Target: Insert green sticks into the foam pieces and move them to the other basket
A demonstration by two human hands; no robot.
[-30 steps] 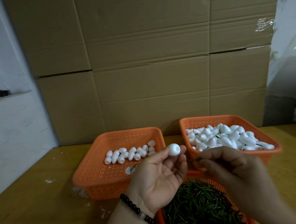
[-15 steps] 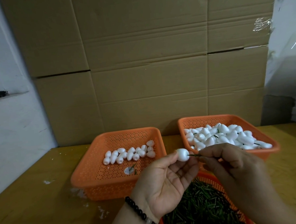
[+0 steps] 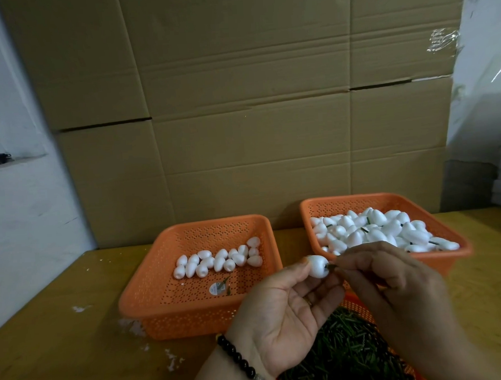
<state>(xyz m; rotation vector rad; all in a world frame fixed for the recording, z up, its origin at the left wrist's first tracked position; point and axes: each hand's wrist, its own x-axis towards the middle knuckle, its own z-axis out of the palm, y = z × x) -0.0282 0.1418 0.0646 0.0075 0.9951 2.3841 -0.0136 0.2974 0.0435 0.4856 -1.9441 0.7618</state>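
Left hand [image 3: 281, 310] is pinching the light, crushable foam piece [image 3: 318, 266] at frame centre, right hand [image 3: 390, 281] is clamping the thin green stick [image 3: 331, 266] near its tip, pushing straight in.

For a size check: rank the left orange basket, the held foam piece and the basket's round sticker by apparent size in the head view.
1. left orange basket, clearly largest.
2. held foam piece, though it is nearer the camera, which enlarges it.
3. round sticker, slightly smaller-looking; with the nearness, the true order of these two is unsure.

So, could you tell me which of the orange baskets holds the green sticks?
The near basket under the hands; the other two hold white foam pieces.
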